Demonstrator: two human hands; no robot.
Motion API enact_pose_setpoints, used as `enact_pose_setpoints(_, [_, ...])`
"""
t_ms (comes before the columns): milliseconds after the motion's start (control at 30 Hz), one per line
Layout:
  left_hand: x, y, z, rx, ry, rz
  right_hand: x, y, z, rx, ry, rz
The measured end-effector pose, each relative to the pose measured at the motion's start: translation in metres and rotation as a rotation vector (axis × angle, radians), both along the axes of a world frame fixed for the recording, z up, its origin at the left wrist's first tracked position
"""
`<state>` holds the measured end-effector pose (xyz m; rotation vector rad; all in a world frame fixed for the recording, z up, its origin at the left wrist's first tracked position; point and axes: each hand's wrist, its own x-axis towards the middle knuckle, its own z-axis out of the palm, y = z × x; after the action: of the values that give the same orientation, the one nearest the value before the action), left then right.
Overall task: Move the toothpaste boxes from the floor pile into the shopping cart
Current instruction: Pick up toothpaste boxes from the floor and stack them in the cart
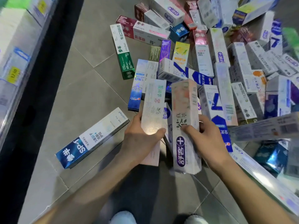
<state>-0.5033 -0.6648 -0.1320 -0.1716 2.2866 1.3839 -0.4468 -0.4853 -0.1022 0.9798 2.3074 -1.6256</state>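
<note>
Both your forearms reach forward from the near edge, converging over the grey tiled floor (90,88). Your left hand (142,139) grasps the lower part of a pale holographic toothpaste box (152,107), thumb wrapped across its front face and fingers behind it, so the box points away from you. Your right hand (208,136) clasps a second, longer white box with a purple logo (186,126), thumb pressed on its front and the fingers curled round its right edge (a ring shows on one finger). The two held boxes stand side by side, nearly parallel, their near ends lifted above the tiles; whether they touch each other you cannot tell.

The floor pile of toothpaste boxes (218,59) sprawls beyond and to the right of your hands, boxes lying crossed over one another. A blue-and-white SP-4 box (92,138) lies alone on the tiles to the left of your left wrist, apart from the heap. A green-and-white box (123,50) lies at the pile's far-left fringe. Store shelving (17,50) with yellow price tags runs along the left side, blurred.
</note>
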Motion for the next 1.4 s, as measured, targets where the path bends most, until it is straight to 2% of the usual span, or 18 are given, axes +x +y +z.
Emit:
enact_pose_setpoints(133, [0.007, -0.016, 0.022, 0.162, -0.095, 0.045, 0.004, -0.001, 0.019, -0.54, 0.102, -0.22])
enact_pose_setpoints(200, [0.008, -0.023, 0.043, 0.216, -0.114, 0.063, 0.004, -0.002, 0.033, -0.711, 0.128, -0.251])
enact_pose_setpoints(300, [0.011, -0.028, 0.085, 0.292, -0.144, 0.047, 0.007, -0.004, 0.064, -0.852, 0.119, -0.249])
enact_pose_setpoints(400, [0.016, -0.032, 0.144, 0.331, -0.157, 0.039, 0.009, -0.008, 0.119, -0.908, 0.117, -0.207])
enact_pose_setpoints(600, [0.024, -0.03, 0.316, 0.332, -0.112, 0.085, 0.018, -0.006, 0.286, -0.883, 0.18, -0.226])
enact_pose_setpoints(800, [0.036, -0.01, 0.538, 0.376, -0.09, 0.145, 0.038, 0.002, 0.512, -0.704, 0.182, -0.166])
enact_pose_setpoints(933, [0.043, 0.008, 0.697, 0.465, -0.086, 0.169, 0.052, 0.011, 0.666, -0.712, 0.233, -0.179])
enact_pose_setpoints(1067, [0.062, 0.025, 0.826, 0.528, -0.044, 0.135, 0.073, 0.021, 0.784, -0.693, 0.29, -0.17])
enact_pose_setpoints(1233, [0.089, 0.047, 0.926, 0.547, 0.007, 0.041, 0.104, 0.028, 0.889, -0.552, 0.397, -0.217])
enact_pose_setpoints(1400, [0.109, 0.058, 0.971, 0.581, 0.012, -0.117, 0.146, 0.025, 0.945, -0.488, 0.558, -0.394])
